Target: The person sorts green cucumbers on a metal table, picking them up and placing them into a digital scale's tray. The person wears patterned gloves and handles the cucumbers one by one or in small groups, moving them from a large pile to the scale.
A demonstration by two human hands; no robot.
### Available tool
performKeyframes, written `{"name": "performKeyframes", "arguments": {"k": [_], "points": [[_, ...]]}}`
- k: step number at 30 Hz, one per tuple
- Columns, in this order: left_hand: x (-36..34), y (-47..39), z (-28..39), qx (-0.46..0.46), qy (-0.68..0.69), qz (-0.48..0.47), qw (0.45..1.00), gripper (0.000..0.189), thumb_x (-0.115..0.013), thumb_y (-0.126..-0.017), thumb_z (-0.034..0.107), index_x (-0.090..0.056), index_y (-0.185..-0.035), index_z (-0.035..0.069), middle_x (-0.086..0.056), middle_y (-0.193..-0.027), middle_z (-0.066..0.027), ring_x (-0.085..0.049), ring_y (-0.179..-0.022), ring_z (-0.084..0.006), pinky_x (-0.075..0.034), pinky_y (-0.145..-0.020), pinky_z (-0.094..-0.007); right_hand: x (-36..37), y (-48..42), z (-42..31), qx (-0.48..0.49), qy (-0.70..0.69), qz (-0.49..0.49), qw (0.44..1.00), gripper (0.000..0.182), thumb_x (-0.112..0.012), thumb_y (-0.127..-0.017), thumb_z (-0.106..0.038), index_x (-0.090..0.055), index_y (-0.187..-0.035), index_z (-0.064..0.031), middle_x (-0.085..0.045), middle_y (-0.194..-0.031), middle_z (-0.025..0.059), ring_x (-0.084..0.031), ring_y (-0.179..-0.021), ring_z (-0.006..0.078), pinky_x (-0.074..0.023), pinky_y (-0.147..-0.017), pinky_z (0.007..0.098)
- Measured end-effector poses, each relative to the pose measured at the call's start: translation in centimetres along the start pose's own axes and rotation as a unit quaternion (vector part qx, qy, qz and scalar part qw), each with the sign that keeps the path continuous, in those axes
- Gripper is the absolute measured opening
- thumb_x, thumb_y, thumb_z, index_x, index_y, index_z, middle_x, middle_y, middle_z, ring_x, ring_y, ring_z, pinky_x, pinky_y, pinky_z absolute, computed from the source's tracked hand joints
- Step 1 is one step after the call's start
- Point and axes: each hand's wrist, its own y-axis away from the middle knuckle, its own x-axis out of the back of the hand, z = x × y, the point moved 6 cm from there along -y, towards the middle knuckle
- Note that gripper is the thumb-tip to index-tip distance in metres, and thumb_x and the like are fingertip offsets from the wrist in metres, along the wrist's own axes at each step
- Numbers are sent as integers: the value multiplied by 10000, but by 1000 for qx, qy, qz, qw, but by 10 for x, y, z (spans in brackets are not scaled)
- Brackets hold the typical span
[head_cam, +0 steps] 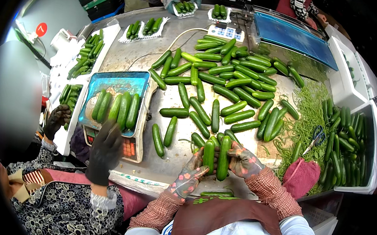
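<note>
My left hand [189, 176], in a floral-patterned glove, grips an upright cucumber [208, 156] close to the table's front edge. Beside it, my right hand [244, 160], gloved alike, holds a second cucumber [224, 157] upright; a narrow gap lies between the two. Just beyond my hands is a loose spread of cucumbers [215, 116] on the metal table [179, 149], heaped more thickly farther back. One more cucumber [216, 193] lies crosswise between my forearms and the apron. The glove fingers behind the held cucumbers are partly hidden.
At left, a co-worker's black-gloved hand [105, 154] blurs over a scale [116, 76] bearing several cucumbers. Green beans [310, 103], scissors [314, 139] and a pink cloth bundle [301, 177] lie to the right, beside a white crate [373, 163] of cucumbers. A power strip [226, 33] sits farther back.
</note>
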Motion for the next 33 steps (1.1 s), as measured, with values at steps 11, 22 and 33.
{"name": "performKeyframes", "arguments": {"k": [11,22,33], "points": [[-30,-25,14,-119,-364,42,923,698,-540,-740,16,-162,-1327,46,-355,-1239,-84,-406,-1087,-188,-358,-873,-265,39,17,-7,126,77,38,988,627,-574,-762,-199,-256,-1279,-43,-440,-1157,140,-471,-1026,233,-407,-859,348],[-35,-39,-14,82,-136,55,986,385,-640,-690,107,-456,-1019,26,-513,-823,-25,-510,-717,-123,-425,-628,-237,121,66,-109,309,692,401,515,552,-514,-773,-218,-316,-1263,-59,-375,-1229,197,-504,-963,232,-458,-649,300],[-130,-44,37,-238,-717,-177,631,728,-655,-555,217,-381,-1187,-19,-487,-1074,-195,-490,-973,-361,-384,-848,-419,9,94,-76,89,481,172,855,350,-572,-797,-190,-515,-1099,-23,-579,-890,75,-524,-771,85,-438,-601,202]]}}
